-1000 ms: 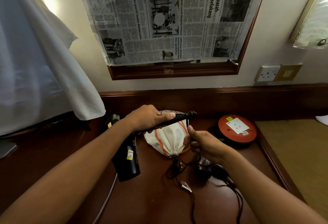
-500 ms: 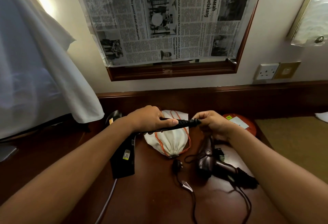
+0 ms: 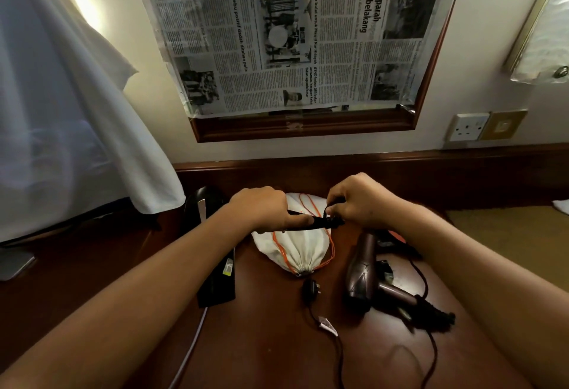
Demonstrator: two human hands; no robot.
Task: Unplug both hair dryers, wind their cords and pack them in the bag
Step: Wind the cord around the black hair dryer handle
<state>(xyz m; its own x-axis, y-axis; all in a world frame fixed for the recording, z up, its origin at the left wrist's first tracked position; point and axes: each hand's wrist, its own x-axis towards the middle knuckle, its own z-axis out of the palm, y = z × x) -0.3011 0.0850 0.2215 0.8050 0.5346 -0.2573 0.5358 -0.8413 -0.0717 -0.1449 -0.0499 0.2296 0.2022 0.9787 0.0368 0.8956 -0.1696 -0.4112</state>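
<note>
Above the white drawstring cloth bag [image 3: 300, 250], the left hand [image 3: 261, 208] is gripping the black hair dryer's handle [image 3: 303, 225], lying crosswise left to right; the right hand [image 3: 358, 201] is pinching the black cord [image 3: 331, 219] at its right end. Nearby the bronze hair dryer [image 3: 361, 271] is resting on the dark wooden desk [image 3: 277, 342] below a newspaper-covered mirror [image 3: 292, 34].

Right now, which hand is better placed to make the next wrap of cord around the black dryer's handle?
Right. The left hand grips the black hair dryer's handle and steadies it, while the right hand already pinches the cord at the handle's end, so it is probably freer to loop it.
</note>
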